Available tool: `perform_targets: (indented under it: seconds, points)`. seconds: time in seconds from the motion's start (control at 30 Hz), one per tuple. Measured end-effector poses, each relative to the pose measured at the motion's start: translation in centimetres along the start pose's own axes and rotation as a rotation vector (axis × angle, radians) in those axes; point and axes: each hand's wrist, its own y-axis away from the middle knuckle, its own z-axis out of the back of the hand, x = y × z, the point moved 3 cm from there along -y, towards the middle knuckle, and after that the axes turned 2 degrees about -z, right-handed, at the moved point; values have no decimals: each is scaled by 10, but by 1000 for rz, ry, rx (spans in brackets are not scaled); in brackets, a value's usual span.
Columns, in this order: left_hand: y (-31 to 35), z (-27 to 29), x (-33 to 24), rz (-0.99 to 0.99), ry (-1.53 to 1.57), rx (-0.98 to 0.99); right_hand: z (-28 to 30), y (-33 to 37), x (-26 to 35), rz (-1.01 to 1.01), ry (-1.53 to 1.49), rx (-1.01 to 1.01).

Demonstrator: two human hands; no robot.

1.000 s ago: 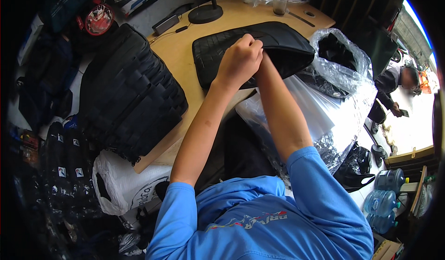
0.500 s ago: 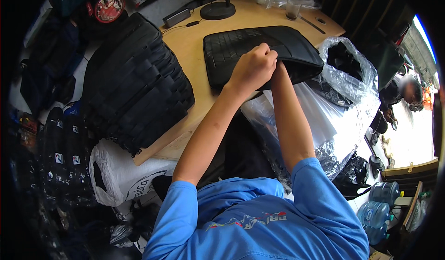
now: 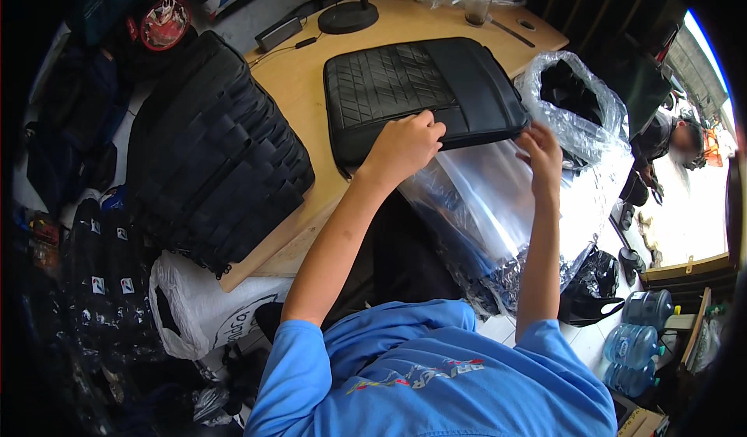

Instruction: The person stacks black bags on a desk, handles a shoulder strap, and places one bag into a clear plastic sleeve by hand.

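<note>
Black case (image 3: 389,85) lies, in the head view, on the tabletop (image 3: 302,79) just beyond the left grip (image 3: 403,147), which holds its near edge, seemingly to steady it, while the right grip (image 3: 544,157), fingers loosely parted, meets its right corner.
</note>
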Motion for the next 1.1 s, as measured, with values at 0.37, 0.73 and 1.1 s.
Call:
perform_targets:
  seconds: [0.37,0.73,1.1]
  points:
    - [-58,-17,-2,15,101,-9,28,-65,-45,33,88,275]
    - [-177,-117,-49,-195,-102,280,28,-80,-67,-170,-230,355]
    - [-176,-122,-29,-219,19,385,26,-90,-50,89,69,293]
